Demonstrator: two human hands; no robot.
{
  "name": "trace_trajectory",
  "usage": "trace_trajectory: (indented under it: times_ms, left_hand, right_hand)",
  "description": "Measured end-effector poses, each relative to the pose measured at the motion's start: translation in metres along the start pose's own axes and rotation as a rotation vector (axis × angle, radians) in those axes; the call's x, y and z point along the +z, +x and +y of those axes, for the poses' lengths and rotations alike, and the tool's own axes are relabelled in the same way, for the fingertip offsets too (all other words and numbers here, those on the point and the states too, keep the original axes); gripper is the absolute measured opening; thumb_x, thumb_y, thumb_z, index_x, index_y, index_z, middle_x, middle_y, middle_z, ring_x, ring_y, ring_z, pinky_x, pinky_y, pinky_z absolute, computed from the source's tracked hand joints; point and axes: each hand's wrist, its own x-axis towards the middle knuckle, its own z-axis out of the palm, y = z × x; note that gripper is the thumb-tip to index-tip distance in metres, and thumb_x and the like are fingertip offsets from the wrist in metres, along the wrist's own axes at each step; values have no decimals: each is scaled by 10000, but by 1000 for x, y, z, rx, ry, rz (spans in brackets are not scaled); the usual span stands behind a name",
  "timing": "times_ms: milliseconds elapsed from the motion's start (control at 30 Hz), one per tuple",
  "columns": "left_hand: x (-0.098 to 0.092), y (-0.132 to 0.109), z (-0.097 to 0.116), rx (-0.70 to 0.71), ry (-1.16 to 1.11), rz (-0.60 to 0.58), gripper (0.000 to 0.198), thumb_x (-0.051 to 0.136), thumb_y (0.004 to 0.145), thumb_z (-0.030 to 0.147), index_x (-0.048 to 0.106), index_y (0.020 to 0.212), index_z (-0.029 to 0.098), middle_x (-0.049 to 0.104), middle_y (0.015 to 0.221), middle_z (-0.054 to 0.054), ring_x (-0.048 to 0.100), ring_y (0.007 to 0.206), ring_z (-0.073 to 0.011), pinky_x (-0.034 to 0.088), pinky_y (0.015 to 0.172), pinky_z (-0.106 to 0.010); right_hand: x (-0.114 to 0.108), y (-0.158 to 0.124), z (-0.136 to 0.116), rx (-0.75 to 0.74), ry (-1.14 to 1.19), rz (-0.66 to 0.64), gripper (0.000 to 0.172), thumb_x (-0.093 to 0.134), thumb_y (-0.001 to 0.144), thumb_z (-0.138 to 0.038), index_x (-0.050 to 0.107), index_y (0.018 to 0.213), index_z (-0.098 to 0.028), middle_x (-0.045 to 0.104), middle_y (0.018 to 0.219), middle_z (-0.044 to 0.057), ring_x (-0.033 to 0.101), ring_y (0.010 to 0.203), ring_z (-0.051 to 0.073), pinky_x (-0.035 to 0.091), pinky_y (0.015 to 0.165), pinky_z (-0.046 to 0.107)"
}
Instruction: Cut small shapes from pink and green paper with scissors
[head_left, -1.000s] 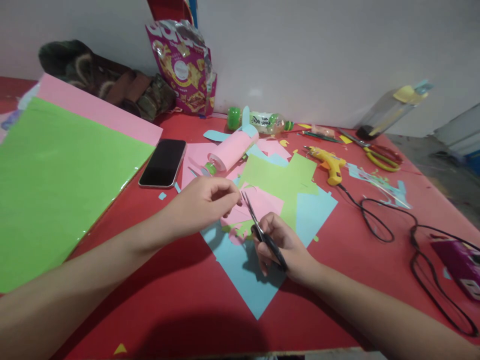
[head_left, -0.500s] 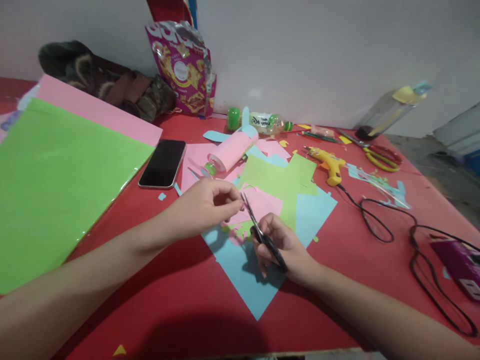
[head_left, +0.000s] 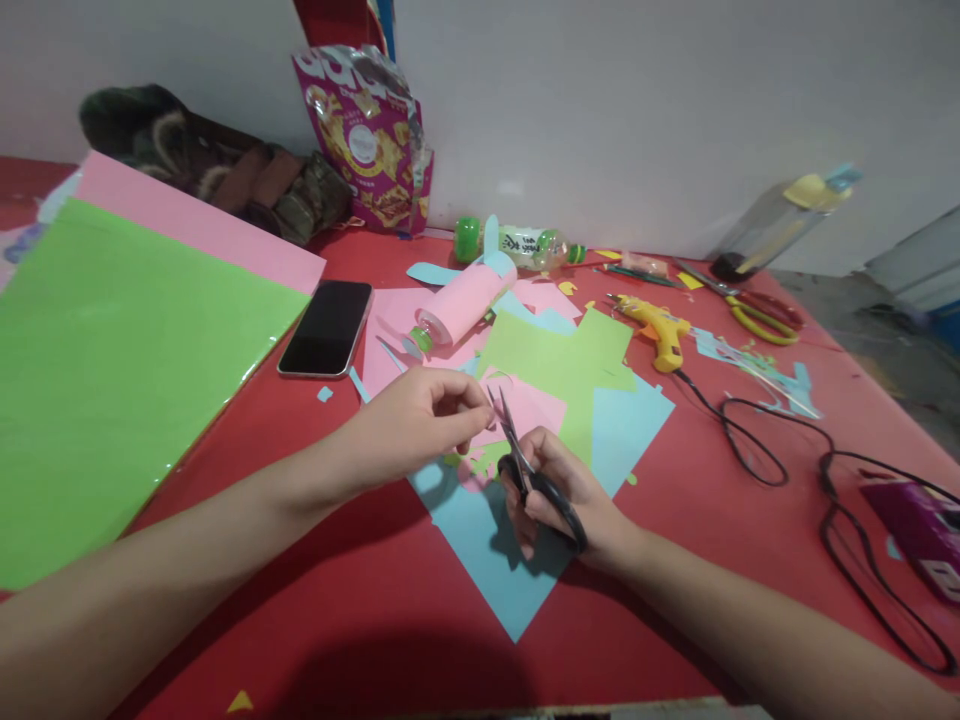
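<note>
Two hands: both were busy over the middle of the red worktop (head_left: 360, 600), towards its front edge.
Right hand (head_left: 559, 500): it gripped black scissors (head_left: 525, 462), blades slightly parted and pointing away.
Left hand (head_left: 420, 415): fingers were pinched shut at the blade tips; what they held was too small to tell.
Beneath: blue sheet (head_left: 487, 560), pink offcut (head_left: 525, 410), green sheet (head_left: 559, 360).
Farther: phone (head_left: 326, 325), pink-wrapped bottle (head_left: 465, 298), yellow glue gun (head_left: 660, 328).
Back edge: snack bag (head_left: 371, 130) stood against the wall.
</note>
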Motion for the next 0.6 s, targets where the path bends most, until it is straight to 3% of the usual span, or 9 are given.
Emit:
trace_trajectory:
  times_ms: [600]
  left_hand:
    - [-4,-1,3,39,95,23,181,474,718,290,512,605,155,515,555,24,483,536,-95,382,494,-188]
  right_hand:
    - [1,1,-2,27,9,18,367,640,665,-360,317,761,-217,439,628,-88,419,375,-2,422,341,129]
